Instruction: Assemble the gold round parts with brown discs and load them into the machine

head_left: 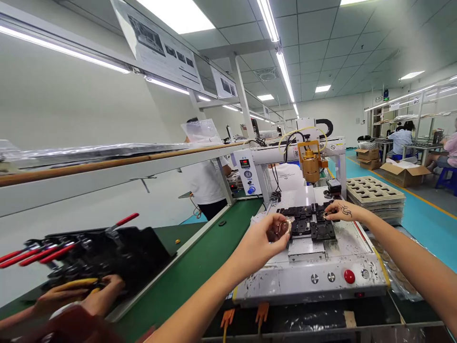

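My left hand is closed, pinching a round, shiny gold-coloured metal part between thumb and fingers, just left of the black fixture blocks. My right hand reaches in from the right. Its fingertips are pinched over the far right fixture block, at a small gold-coloured part that they partly hide. Several black fixture blocks sit on the white bench machine. Above them hangs the machine's brass-coloured head, apart from both hands.
A red button is on the machine's front. At right stands a stack of beige trays. A green belt runs along the left. Another person's hands work at a black rack with red-handled clamps. Farther back stands a person in white.
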The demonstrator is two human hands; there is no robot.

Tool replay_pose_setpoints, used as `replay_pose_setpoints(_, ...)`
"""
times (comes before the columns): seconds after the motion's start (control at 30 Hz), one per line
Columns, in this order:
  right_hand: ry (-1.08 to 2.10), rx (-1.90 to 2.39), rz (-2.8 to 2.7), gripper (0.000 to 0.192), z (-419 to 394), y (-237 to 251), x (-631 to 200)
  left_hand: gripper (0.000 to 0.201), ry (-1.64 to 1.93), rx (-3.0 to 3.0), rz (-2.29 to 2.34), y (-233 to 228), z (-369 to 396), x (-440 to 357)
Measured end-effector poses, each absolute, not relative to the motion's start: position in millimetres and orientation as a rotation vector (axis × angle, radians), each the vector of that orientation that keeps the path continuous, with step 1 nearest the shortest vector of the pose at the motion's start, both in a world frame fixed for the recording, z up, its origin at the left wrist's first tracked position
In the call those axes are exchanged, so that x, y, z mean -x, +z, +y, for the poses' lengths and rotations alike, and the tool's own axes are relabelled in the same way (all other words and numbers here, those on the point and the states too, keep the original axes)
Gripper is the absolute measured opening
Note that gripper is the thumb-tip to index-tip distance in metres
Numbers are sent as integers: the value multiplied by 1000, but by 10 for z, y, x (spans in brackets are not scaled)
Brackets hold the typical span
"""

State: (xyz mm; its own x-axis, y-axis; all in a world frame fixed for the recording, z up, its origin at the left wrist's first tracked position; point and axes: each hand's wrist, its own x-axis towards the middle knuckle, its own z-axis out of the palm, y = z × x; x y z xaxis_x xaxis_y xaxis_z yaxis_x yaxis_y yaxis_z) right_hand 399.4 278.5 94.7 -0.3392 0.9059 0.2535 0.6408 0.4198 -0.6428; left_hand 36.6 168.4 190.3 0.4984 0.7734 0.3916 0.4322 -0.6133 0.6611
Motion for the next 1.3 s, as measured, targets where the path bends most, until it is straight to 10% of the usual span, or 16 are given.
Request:
replay_pose_setpoints(0.37, 175, 1318, -1942, 32, 2596, 975, -3814, 35, 971, -2162, 918, 1112, 1027, -197)
replay_pose_setpoints(0.77, -310, 1570, -1522, 39, 437, 111, -3830, 40, 596, -2277, 756, -710, 888, -405)
replay_pose_setpoints(1.0, -83, 1415, -1698, 6, 141, -264, -3139, 42, 659, -2293, 749, -743, 631, -200)
replay_pose_setpoints(1.3, 110, 1372, -2019, 30, 472, -833, -2742, 38, 694, -2310, 752, -635, 895, -493)
